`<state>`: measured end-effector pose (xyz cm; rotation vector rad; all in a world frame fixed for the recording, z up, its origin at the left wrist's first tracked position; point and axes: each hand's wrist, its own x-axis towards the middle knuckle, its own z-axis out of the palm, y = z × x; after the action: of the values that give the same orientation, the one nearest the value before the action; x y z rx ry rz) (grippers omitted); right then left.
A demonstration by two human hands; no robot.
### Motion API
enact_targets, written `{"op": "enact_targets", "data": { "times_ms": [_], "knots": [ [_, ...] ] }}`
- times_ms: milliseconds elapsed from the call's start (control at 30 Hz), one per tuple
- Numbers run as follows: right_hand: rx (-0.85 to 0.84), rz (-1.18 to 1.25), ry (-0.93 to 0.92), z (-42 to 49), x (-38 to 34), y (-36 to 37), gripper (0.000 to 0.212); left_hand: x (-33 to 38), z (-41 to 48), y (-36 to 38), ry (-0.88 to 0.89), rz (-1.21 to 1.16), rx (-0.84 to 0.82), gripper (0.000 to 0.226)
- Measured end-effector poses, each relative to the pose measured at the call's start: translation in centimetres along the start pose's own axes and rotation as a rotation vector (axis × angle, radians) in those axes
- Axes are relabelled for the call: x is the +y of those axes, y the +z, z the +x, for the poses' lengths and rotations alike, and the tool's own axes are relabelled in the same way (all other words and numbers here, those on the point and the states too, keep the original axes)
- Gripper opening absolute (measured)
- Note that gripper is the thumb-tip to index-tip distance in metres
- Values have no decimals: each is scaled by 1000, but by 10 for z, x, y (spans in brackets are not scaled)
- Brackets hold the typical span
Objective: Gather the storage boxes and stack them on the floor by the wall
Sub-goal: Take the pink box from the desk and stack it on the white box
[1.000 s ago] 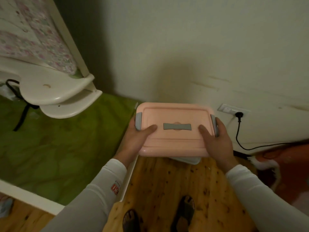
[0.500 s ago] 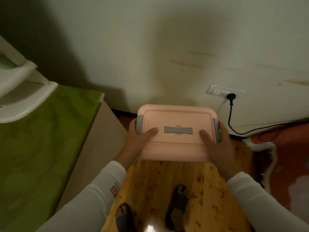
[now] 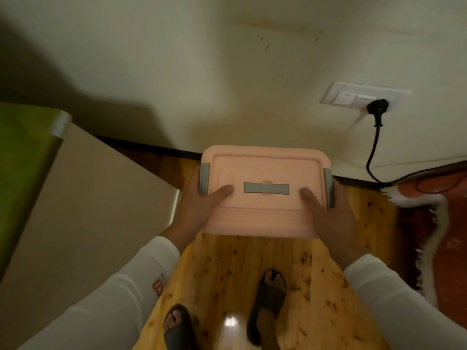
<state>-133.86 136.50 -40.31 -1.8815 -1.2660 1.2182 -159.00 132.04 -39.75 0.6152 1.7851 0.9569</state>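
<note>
At frame centre, the left hand (image 3: pixel 199 210) and right hand (image 3: pixel 331 215) clamp the pink storage box (image 3: pixel 262 213) by its ends. Its lid is shut, so the contents cannot be told.

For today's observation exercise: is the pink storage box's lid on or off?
On. The lid covers the pink storage box, its grey handle lying flat and grey side clips at both ends. Whether they are latched cannot be told.

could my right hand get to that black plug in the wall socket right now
Probably not as things stand. Your right hand is gripping the pink box together with your left hand. The path to the black plug looks open, but the box must go down first.
</note>
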Motion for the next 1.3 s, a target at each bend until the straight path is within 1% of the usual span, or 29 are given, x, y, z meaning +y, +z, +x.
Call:
{"op": "enact_targets", "data": {
  "times_ms": [100, 300, 500, 600, 767, 833, 1000, 1133, 1200, 1300],
  "knots": [
    [34, -7, 19, 17, 21, 13, 65, -18, 24, 11, -1, 30, 3, 63],
    [64, -29, 42, 58, 61, 34, 68, -51, 76, 30, 2, 91, -33, 75],
    [43, -67, 60, 106, 91, 54, 66, -79, 121, 50, -4, 118, -55, 75],
    [39, -69, 58, 125, 96, 59, 66, -84, 138, 55, 9, 140, -56, 80],
    [8, -102, 83, 149, 111, 69, 68, -98, 166, 64, -33, 182, -72, 80],
    [-1, -105, 92, 157, 114, 72, 68, -100, 177, 66, -21, 218, -81, 79],
    [-27, -111, 127, 166, 124, 78, 64, -108, 193, 68, -44, 240, -101, 77],
    [-39, -112, 140, 168, 133, 83, 62, -123, 195, 73, -67, 238, -106, 81],
    [-50, -109, 145, 169, 139, 85, 64, -132, 196, 73, -83, 239, -105, 82],
    [-61, -132, 148, 171, 147, 88, 68, -143, 196, 74, -82, 232, -97, 76]
  ]
}}
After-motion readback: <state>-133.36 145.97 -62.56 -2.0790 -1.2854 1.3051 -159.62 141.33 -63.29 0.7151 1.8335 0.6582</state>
